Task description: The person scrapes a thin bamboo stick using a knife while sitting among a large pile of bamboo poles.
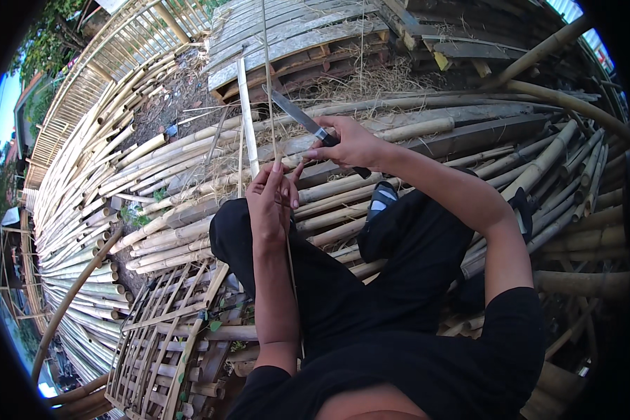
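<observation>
My left hand point(271, 199) is closed around a long, thin bamboo strip point(268, 77). The strip runs up past the top of the view, and its lower part passes down along my left forearm. In my right hand point(355, 145) is a knife point(297, 114) with a dark handle, its blade slanting up and to the left. The blade's tip appears beside the strip; whether the two touch I cannot tell. Both hands are close together above my legs. Just left of the strip stands a wider, pale bamboo slat point(247, 115), whose lower end goes behind my left hand.
Bamboo poles point(182, 234) lie in rows under and around my legs, and more are heaped at the left point(84, 231). Ahead is a wooden pallet point(297, 42) with dry shavings nearby. A lattice panel point(164, 343) lies at lower left; pole supports point(546, 52) stand at upper right.
</observation>
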Action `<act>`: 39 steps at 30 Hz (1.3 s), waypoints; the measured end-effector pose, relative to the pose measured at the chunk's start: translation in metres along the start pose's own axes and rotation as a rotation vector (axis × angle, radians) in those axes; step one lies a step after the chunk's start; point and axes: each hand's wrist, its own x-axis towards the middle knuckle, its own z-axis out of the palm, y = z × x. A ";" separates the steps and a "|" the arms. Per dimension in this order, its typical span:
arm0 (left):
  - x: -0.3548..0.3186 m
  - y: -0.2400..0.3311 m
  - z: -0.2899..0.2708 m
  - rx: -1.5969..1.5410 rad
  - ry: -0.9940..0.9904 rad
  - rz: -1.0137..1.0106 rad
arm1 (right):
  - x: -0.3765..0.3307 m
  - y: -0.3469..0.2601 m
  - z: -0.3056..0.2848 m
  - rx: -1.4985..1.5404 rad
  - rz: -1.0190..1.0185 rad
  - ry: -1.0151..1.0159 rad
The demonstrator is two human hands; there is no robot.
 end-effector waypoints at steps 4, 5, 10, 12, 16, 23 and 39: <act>-0.002 0.002 0.004 0.042 0.009 0.009 | -0.001 -0.001 0.003 -0.038 -0.006 0.041; -0.002 0.002 0.004 0.046 0.008 0.007 | 0.000 0.000 0.002 -0.056 -0.016 0.049; -0.001 0.002 0.004 0.057 0.017 -0.004 | -0.004 -0.005 0.004 -0.052 -0.024 0.021; -0.002 0.002 0.005 0.058 0.027 -0.005 | -0.003 -0.004 0.003 -0.079 -0.028 0.024; -0.002 0.002 0.004 0.053 0.028 -0.012 | 0.000 0.002 0.000 -0.082 -0.046 0.026; -0.001 0.000 -0.002 0.031 0.014 -0.011 | -0.002 -0.002 0.004 -0.058 -0.070 0.006; -0.002 -0.001 0.004 0.141 0.054 -0.011 | -0.001 0.002 0.004 -0.332 -0.208 0.057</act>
